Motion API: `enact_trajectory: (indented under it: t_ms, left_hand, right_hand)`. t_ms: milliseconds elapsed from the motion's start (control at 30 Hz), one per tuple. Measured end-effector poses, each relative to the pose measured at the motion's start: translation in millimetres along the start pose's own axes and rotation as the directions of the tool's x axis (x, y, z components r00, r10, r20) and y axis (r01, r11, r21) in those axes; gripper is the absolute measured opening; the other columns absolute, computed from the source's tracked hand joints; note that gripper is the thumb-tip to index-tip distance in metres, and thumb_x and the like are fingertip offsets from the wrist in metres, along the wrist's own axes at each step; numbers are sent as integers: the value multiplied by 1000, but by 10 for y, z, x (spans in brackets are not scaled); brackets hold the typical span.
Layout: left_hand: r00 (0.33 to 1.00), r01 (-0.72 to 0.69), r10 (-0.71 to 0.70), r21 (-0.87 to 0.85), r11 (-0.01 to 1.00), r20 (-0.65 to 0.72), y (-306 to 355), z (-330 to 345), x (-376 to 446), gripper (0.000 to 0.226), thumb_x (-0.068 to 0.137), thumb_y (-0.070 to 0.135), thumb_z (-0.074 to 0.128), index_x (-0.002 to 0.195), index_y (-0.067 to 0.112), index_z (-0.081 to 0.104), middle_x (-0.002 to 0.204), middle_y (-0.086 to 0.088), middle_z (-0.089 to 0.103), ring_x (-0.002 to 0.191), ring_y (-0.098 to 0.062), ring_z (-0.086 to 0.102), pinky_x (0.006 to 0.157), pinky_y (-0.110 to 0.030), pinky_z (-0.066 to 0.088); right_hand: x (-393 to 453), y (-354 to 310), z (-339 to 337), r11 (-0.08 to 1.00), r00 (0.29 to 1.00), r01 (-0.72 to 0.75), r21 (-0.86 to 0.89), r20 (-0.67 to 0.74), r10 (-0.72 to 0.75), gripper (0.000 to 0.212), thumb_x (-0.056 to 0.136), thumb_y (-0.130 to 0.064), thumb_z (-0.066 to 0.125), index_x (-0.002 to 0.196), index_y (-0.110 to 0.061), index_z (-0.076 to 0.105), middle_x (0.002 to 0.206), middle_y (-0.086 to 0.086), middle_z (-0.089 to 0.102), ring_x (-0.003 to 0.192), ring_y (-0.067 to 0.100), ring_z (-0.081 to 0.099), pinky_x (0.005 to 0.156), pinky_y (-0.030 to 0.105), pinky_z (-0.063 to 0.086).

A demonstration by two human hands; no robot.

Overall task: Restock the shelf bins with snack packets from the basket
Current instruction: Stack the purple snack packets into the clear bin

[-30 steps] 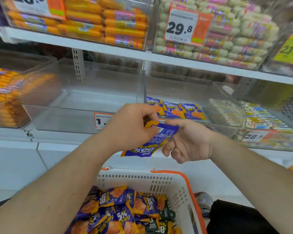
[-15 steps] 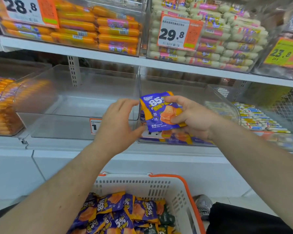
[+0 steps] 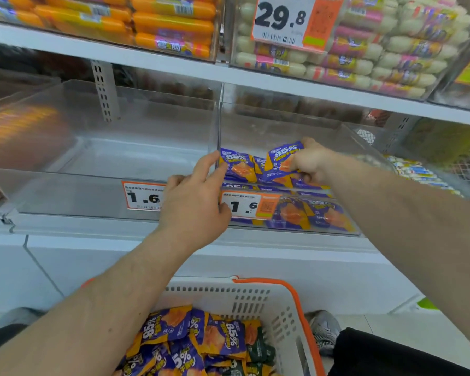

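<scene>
Inside the right bin (image 3: 347,137), right hand (image 3: 308,162) fingers pinch a purple packet (image 3: 281,158) upright, "85%" topmost; left hand (image 3: 193,199) fingers relaxed.

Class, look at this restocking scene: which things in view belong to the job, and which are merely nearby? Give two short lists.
Part of the job:
right hand gripping a purple packet
left hand at the bin edge
part-filled clear bin
basket of purple packets
empty clear bin

Merely nearby:
orange sausages
white sausage packs
29.8 price tag

Two hands (image 3: 193,199), perhaps four bins (image 3: 114,158).
</scene>
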State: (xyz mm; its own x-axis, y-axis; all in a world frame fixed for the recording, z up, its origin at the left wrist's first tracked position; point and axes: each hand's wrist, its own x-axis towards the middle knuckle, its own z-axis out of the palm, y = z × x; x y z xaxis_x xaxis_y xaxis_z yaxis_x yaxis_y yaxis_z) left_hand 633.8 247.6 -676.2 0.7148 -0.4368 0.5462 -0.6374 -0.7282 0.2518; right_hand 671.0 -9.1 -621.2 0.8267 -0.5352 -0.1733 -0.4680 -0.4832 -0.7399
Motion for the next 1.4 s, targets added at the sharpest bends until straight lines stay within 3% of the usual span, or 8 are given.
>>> enact_trajectory:
  t_ms: [200, 367, 567, 733, 1033, 1200, 1333, 1400]
  left_hand:
    - [994, -14, 16, 23, 1000, -105, -67, 153, 22, 67, 58, 21, 69, 125, 12, 62, 140, -6, 52, 76, -28, 67, 80, -39, 43]
    - [995, -11, 11, 3, 1000, -101, -73, 157, 26, 64, 60, 25, 62, 123, 13, 64, 140, -5, 53, 81, -25, 67, 79, -38, 43]
    - [996, -3, 4, 15, 1000, -84, -61, 176, 5, 63, 61, 23, 72, 123, 13, 64, 142, -6, 51, 80, -25, 67, 82, -38, 40]
    - [996, 10, -8, 25, 1000, -84, -53, 174, 1, 63, 61, 24, 70, 123, 13, 64, 143, -5, 50, 81, -25, 66, 83, -36, 34]
    - [999, 22, -20, 31, 999, -42, -45, 139, -5, 64, 63, 27, 62, 125, 12, 62, 145, -7, 48, 85, -27, 66, 88, -38, 35]
    - [996, -23, 17, -61, 998, -92, -9, 109, -36, 66, 65, 25, 61, 130, 14, 54, 149, -9, 40, 117, -28, 52, 99, -47, 33]
    - [972, -164, 141, -108, 981, -188, 123, 72, -152, 60, 65, 19, 63, 124, 16, 53, 126, -8, 42, 107, -32, 52, 89, -40, 35]
    - [961, -276, 272, -196, 941, -45, 191, 39, -225, 49, 72, 18, 61, 121, 16, 57, 114, -4, 55, 96, -28, 59, 81, -38, 47]
  right_hand:
    - [385, -24, 89, 988, 999, -32, -149, 38, 38, 54, 93, 5, 52, 140, -11, 32, 83, 14, 53, 51, 15, 42, 45, 23, 27]
    - [518, 57, 209, 970, 998, 5, -242, 65, 11, 75, 89, 1, 63, 151, -15, 23, 69, 13, 55, 52, 18, 46, 44, 25, 33]
    - [563, 181, 314, 887, 998, 47, -460, 50, -27, 71, 77, -34, 82, 135, -6, 51, 121, 14, 61, 100, 28, 60, 91, 38, 52]
    - [605, 136, 339, 758, 995, 77, -648, 93, -22, 68, 82, -37, 77, 136, -5, 51, 135, 12, 56, 118, 28, 56, 101, 39, 46]
    - [601, 135, 355, 742, 992, 90, -664, 122, -11, 77, 83, -37, 76, 144, -7, 40, 143, 10, 49, 123, 28, 52, 103, 40, 44]
    - [446, 57, 256, 766, 997, 64, -639, 75, -20, 70, 82, -38, 76, 137, -5, 48, 135, 13, 55, 117, 30, 56, 93, 34, 47]
    - [-15, -78, 214, 784, 959, 167, -598, -87, -271, 40, 84, -26, 67, 119, -8, 63, 119, 13, 64, 106, 32, 61, 90, 37, 52]
    - [-364, -56, 257, 690, 744, 353, -632, -258, -616, 25, 83, -19, 59, 104, -9, 67, 105, 13, 65, 97, 35, 60, 81, 38, 48]
